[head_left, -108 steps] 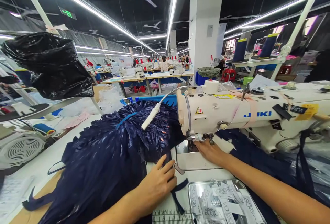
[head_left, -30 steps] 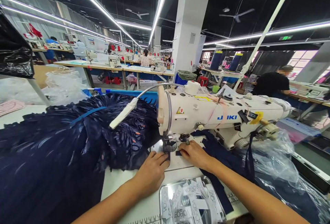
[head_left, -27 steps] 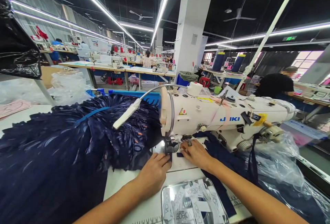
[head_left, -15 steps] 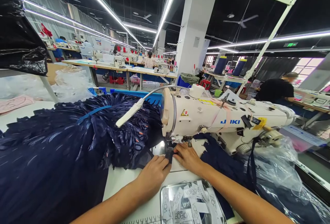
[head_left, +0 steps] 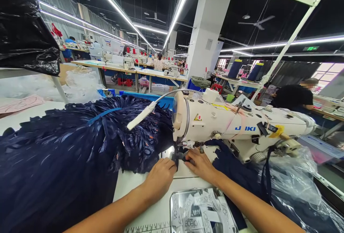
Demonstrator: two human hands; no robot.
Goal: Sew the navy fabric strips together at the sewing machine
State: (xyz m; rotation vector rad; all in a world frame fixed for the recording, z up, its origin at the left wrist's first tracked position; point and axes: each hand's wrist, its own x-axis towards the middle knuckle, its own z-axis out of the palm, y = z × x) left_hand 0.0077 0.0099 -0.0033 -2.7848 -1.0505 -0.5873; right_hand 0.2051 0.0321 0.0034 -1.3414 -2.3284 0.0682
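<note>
A white sewing machine stands on the table. A large heap of navy feathered fabric lies to its left and reaches under the needle area. My left hand rests fingers-down on the dark fabric just left of the presser foot. My right hand lies on the machine bed right of the foot, its fingertips pressing a small dark strip of fabric toward the needle. The two hands nearly meet below the foot. A white gooseneck lamp hangs over the fabric.
A metal tray of printed labels sits near the table's front edge between my forearms. Clear plastic sheeting lies at the right. A black plastic bag hangs at upper left. A person in black sits behind, with other work tables beyond.
My right hand slid left along the machine bed to the presser foot. My left hand edged up to meet it. The view shifted slightly, so the machine sits further right in frame.
</note>
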